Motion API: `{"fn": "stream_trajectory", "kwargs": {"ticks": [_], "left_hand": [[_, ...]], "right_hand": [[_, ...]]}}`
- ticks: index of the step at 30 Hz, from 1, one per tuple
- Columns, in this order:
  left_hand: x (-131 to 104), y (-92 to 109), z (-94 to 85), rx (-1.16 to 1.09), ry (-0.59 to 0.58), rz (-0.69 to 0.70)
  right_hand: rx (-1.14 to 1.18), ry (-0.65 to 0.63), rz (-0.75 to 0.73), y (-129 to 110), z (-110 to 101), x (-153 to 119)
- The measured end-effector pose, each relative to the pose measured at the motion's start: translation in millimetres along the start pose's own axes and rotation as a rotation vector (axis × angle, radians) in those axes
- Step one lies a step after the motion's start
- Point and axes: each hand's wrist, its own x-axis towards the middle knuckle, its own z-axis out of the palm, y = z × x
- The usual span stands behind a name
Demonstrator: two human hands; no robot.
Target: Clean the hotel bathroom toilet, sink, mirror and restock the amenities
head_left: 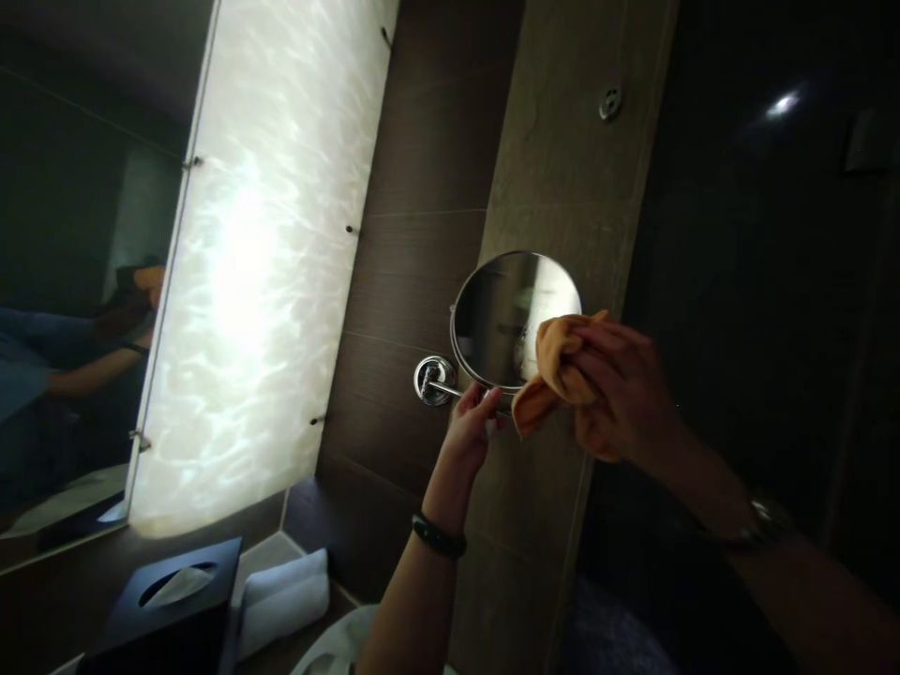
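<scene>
A round mirror (492,319) in a chrome frame stands out from the wall on a metal arm. My left hand (472,427) is closed at its lower edge, the thumb over the rim by the arm; the far fingers are partly hidden. An orange cloth (562,361) is bunched in my right hand (622,384), which presses it against the lower right of the mirror's face. One end of the cloth hangs below the rim. A round chrome wall mount (434,380) carries the arm, left of my left hand.
A bright lit panel (260,234) runs up the wall at left, beside a large wall mirror (63,234). Below stand a dark tissue box (175,591) and rolled white towels (285,600). Dark glass (745,281) lies to the right.
</scene>
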Motion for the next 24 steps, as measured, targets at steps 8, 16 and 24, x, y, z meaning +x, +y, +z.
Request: {"fn": "stream_trajectory", "kwargs": {"ticks": [8, 16, 24], "left_hand": [[27, -7, -6.7, 0.059, 0.102, 0.080], [24, -7, -6.9, -0.076, 0.151, -0.001], [25, -12, -8.9, -0.003, 0.158, 0.021]], "right_hand": [[-0.039, 0.010, -0.023, 53, 30, 48], [-0.033, -0.041, 0.079, 47, 87, 104], [0.079, -0.260, 0.007, -2, 79, 54]]}}
